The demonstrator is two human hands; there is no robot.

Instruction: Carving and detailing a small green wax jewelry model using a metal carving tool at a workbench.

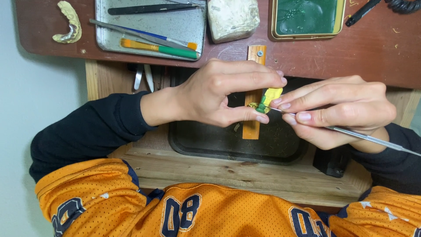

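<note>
My left hand (219,94) pinches a small yellow and green wax piece (268,98) between thumb and fingers, above a black tray (197,140). My right hand (337,109) grips a thin metal carving tool (372,139), whose tip touches the green part of the piece. Both hands hover over a narrow wooden peg (253,127) that juts out from the bench edge.
A metal tray (175,26) at the back holds tweezers (149,8), a metal spatula and brushes (158,47). A dental cast (69,22) lies far left. A whitish block (232,17), a tin of green wax (307,17) and a black cable (372,8) sit at the back right.
</note>
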